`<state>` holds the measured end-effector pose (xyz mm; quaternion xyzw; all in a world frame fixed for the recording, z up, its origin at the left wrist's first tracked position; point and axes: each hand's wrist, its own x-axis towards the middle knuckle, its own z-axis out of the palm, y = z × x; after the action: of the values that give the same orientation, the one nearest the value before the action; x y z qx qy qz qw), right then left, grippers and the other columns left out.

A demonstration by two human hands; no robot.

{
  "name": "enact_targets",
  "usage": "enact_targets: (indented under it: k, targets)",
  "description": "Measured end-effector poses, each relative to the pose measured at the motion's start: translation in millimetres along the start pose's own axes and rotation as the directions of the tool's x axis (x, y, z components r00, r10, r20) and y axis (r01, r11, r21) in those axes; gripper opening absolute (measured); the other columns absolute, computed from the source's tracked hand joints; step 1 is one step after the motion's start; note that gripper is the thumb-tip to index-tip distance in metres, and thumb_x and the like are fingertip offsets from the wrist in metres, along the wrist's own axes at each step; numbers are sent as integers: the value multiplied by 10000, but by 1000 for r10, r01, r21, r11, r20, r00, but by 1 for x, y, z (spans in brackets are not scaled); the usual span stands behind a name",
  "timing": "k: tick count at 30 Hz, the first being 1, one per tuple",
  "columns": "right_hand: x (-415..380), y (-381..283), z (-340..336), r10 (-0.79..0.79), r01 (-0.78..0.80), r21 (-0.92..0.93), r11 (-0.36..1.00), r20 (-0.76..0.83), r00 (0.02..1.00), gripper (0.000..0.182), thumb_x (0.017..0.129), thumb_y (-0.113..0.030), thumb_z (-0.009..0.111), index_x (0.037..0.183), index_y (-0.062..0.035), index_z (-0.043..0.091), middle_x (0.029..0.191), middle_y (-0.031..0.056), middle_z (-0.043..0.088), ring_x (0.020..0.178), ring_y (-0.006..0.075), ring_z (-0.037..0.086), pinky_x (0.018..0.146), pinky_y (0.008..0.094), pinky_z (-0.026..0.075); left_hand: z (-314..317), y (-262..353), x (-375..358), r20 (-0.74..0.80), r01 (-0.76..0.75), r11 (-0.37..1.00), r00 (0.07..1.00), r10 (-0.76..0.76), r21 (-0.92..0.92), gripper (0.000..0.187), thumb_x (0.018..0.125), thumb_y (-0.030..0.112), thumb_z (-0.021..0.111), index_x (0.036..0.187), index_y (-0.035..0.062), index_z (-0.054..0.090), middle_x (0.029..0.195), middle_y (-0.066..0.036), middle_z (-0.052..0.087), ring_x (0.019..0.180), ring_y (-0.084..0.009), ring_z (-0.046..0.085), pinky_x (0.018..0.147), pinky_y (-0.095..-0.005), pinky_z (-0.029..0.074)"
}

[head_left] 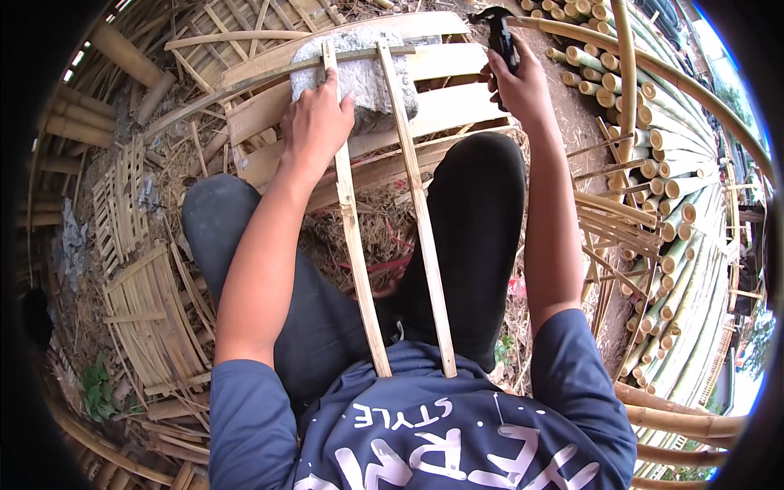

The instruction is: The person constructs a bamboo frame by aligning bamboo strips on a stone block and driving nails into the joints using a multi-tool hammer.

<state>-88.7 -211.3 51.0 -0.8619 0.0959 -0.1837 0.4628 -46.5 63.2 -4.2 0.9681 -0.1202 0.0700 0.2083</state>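
Observation:
My right hand [520, 82] is raised at the upper right, its fingers wrapped round the handle of a black claw hammer [501, 41], head up. A pale grey stone block [359, 86] lies in front of my knees. Across it runs a long thin bamboo strip [278, 72], crossed near its ends by two straight bamboo strips, the left strip [351, 220] and the right strip [420, 204], which reach back to my shirt. Over the left crossing, my left hand [317, 122] holds the left strip against the block, index finger on its end, thumb out to the side.
Split bamboo slats [457, 102] lie beneath and around the stone. A large stack of cut bamboo poles [678, 212] fills the right side, with a curved pole [653, 61] near the hammer. Slatted bamboo panels [155, 318] and scraps cover the ground at left.

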Motion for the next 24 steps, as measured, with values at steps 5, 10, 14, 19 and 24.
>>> enact_targets:
  k: [5,10,14,19,24]
  targets:
    - [29,128,11,-243,355,-598,719,263,934,438,945,-183,639,1340,-38,517,995,253,668,913,439,641,823,498,501,5,-4,7,18,8,1000,1000,-7,-24,514,938,326,596,1395,93,564,792,-250,700,855,-437,695,823,-515,552]
    - [15,143,24,-127,333,-716,613,327,936,473,949,-212,629,1371,-55,484,1042,266,613,929,413,663,772,481,541,2,-1,4,5,6,1000,1000,-6,-2,514,931,309,605,1395,93,564,779,-238,700,844,-428,698,820,-505,554]
    - [20,127,21,-7,395,-804,445,438,899,383,934,-277,629,1207,-22,550,1019,233,672,949,385,691,767,473,569,1,1,4,21,19,1000,1000,-19,-14,519,931,306,602,1402,93,555,794,-236,704,853,-432,696,827,-507,553]
    - [31,112,23,-158,479,-788,386,455,876,336,907,-374,657,1003,-52,660,883,175,713,912,342,712,727,464,585,4,0,3,-14,-1,1000,1000,1,14,521,934,299,598,1410,92,546,806,-234,707,858,-435,694,824,-510,552]
    - [95,91,51,-293,506,-717,479,413,862,269,912,-315,643,969,-54,673,810,179,704,780,372,710,685,473,577,3,3,4,22,32,999,999,-32,-7,514,932,300,604,1397,85,559,818,-248,703,862,-443,689,815,-514,549]
